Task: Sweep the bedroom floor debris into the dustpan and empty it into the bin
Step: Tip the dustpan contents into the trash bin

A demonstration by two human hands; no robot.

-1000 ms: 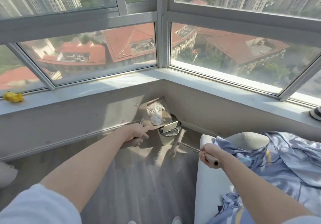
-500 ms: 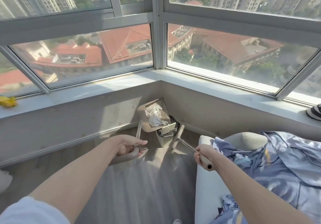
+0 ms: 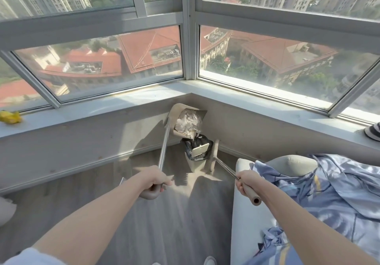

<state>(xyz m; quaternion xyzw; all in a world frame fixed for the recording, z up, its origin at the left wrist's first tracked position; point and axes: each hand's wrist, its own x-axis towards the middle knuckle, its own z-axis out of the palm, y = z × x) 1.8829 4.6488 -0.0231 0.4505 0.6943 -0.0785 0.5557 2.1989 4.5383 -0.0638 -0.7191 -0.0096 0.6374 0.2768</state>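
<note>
You stand on a grey wood floor [image 3: 168, 223] in a window corner, a bed [image 3: 308, 203] at your right; your left hand [image 3: 153, 182] grips the dustpan [image 3: 186, 118] handle, the pan tilted over the bin [image 3: 196, 153], white debris [image 3: 187, 122] at its lip; your right hand [image 3: 245, 183] grips the broom [image 3: 214, 155] handle beside the bin.

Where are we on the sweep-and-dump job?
Done: debris sits in the dustpan. In hand: left hand tilts the dustpan over the bin, with scraps at its lip above the opening; right hand holds the broom beside it. Left: most of the pile is yet to drop.
</note>
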